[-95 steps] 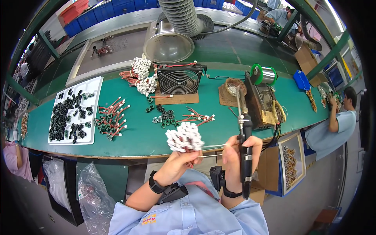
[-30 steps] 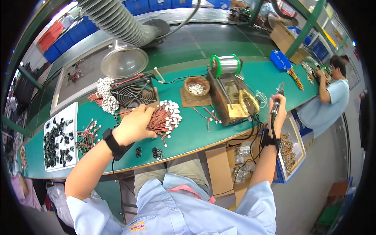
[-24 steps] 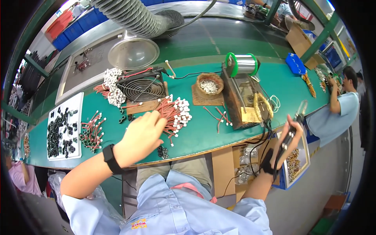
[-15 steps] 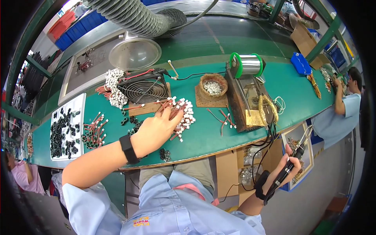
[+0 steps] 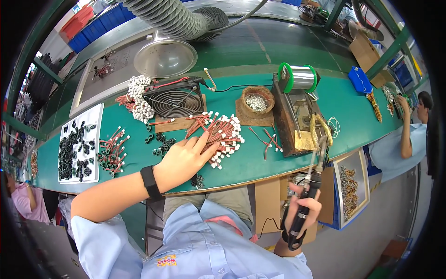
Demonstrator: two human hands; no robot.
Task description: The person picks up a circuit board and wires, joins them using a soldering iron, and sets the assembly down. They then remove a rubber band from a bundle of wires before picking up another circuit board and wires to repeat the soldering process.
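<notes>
My left hand (image 5: 183, 158) lies over the near-left edge of a pile of red-brown wires with white connectors (image 5: 225, 132). Its fingers are stretched out and touch the wires; a firm hold on any of them cannot be made out. Below the bench edge at the right, my right hand (image 5: 302, 209) is wrapped round a black soldering iron (image 5: 308, 197). Two thin metal prongs at its front point up toward the gold-coloured coil (image 5: 320, 132) of the soldering stand (image 5: 284, 121). Small black parts (image 5: 163, 145) lie beside my left hand.
A spool of solder wire (image 5: 303, 78) tops the stand. Left of it are a brown bowl (image 5: 249, 110) and a fan (image 5: 174, 104). A white tray (image 5: 98, 149) of black parts is far left, near more wires (image 5: 113, 153). A co-worker (image 5: 402, 139) sits at right.
My right hand has swung the soldering iron leftward, bringing its prongs to the stand's coil. My left fingers have shifted toward the near side of the wire pile, which now looks more spread out.
</notes>
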